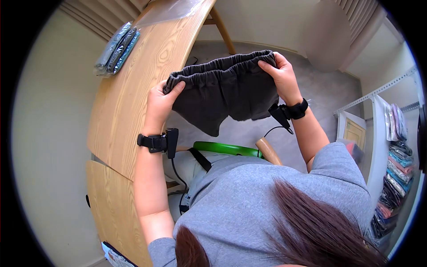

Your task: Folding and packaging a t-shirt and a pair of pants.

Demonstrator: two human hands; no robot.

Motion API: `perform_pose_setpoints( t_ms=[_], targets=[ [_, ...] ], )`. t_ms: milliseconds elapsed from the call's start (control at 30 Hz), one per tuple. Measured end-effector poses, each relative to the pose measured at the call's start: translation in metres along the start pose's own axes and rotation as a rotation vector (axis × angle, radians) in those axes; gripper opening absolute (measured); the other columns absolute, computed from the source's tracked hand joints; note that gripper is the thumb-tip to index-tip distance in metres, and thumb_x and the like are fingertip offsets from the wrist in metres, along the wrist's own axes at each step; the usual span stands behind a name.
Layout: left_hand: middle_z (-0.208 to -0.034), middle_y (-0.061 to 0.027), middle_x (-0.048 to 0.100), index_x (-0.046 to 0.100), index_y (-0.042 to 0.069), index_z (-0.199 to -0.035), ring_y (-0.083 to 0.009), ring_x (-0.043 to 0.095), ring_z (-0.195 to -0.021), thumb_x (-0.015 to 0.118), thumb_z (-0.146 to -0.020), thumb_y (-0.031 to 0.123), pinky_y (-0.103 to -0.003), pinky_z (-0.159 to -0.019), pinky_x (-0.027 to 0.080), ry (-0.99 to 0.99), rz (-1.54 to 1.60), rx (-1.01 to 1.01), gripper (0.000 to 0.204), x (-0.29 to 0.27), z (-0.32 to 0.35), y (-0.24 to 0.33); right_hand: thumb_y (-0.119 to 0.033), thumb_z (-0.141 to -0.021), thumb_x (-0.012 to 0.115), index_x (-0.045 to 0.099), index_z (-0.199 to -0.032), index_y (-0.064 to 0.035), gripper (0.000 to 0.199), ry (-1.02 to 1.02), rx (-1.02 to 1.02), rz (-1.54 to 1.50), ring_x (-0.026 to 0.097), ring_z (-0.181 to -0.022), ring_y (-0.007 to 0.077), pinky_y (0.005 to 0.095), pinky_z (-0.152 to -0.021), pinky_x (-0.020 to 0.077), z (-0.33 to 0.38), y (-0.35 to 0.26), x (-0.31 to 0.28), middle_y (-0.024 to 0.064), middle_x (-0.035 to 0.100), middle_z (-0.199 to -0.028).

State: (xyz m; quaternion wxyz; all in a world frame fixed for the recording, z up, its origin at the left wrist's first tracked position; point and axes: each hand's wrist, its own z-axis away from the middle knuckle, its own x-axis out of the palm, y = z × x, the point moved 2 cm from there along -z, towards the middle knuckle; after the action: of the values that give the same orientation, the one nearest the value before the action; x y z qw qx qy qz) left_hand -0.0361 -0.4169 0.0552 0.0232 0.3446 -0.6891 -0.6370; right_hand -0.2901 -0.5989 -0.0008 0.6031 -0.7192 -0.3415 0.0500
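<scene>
Both grips are clenched on dark grey shorts (227, 91) held up at twelve o'clock: left hand (160, 103) pinches one end of the elastic waistband, right hand (281, 75) the other. Beyond, at ten o'clock, lie what seem bagged garments (118, 48) on the wooden table (129, 111).

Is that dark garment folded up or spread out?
Spread out: the dark grey shorts hang open in the air, waistband stretched between the left hand and right hand.
</scene>
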Motion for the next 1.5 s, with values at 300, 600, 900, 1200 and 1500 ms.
perform_pose_setpoints(
  t_ms=[300, 600, 900, 1200, 1500],
  targets=[
    [-0.068, -0.0220, 0.061, 0.061, -0.003, -0.082, -0.0355, 0.062, -0.065, 0.065, -0.080, 0.023, -0.039, -0.058, 0.048, 0.150, -0.372, 0.223, 0.027, 0.058, 0.010, 0.036, -0.007, -0.083, 0.066, 0.051, -0.100, -0.0019, 0.023, 0.027, -0.035, -0.009, 0.056, -0.073, 0.0061, 0.0206, -0.064, 0.0462, 0.018, 0.012, 0.068, 0.0026, 0.061, -0.081],
    [-0.069, -0.0227, 0.060, 0.057, -0.006, -0.077, -0.0374, 0.060, -0.066, 0.062, -0.079, 0.016, -0.041, -0.060, 0.047, 0.052, -0.338, 0.153, 0.023, 0.070, 0.011, 0.035, -0.008, -0.084, 0.064, 0.053, -0.104, -0.0017, 0.023, -0.165, -0.048, 0.277, 0.055, -0.075, 0.0046, 0.0196, -0.065, 0.0463, 0.029, 0.018, 0.093, 0.0027, 0.061, -0.086],
    [-0.068, -0.0190, 0.061, 0.058, -0.007, -0.080, -0.0302, 0.060, -0.062, 0.060, -0.084, 0.025, -0.037, -0.058, 0.046, -0.009, -0.240, 0.020, 0.032, 0.068, 0.012, 0.035, -0.011, -0.082, 0.066, 0.058, -0.096, -0.0003, 0.020, -0.077, -0.134, 0.342, 0.060, -0.066, 0.0125, 0.0252, -0.063, 0.0491, 0.030, 0.018, 0.095, 0.0082, 0.063, -0.076],
    [-0.076, -0.0125, 0.063, 0.061, -0.007, -0.089, -0.0173, 0.060, -0.068, 0.055, -0.089, 0.039, -0.030, -0.062, 0.047, -0.311, 0.071, -0.145, 0.047, 0.059, 0.015, 0.039, -0.013, -0.075, 0.072, 0.048, -0.114, -0.0004, 0.048, -0.227, -0.184, 0.413, 0.058, -0.083, 0.0120, 0.0255, -0.076, 0.0475, 0.030, 0.019, 0.088, 0.0079, 0.060, -0.095],
    [-0.108, -0.0094, 0.060, 0.056, 0.010, -0.113, -0.0248, 0.052, -0.110, 0.076, -0.066, 0.024, -0.035, -0.090, 0.043, -0.077, -0.818, 0.776, 0.053, 0.036, 0.006, 0.079, 0.005, -0.076, 0.056, 0.043, -0.121, -0.0014, 0.047, -0.452, 0.141, -0.016, 0.053, -0.099, 0.0106, 0.0249, -0.090, 0.0430, 0.028, 0.018, 0.079, 0.0054, 0.054, -0.107]
  ],
)
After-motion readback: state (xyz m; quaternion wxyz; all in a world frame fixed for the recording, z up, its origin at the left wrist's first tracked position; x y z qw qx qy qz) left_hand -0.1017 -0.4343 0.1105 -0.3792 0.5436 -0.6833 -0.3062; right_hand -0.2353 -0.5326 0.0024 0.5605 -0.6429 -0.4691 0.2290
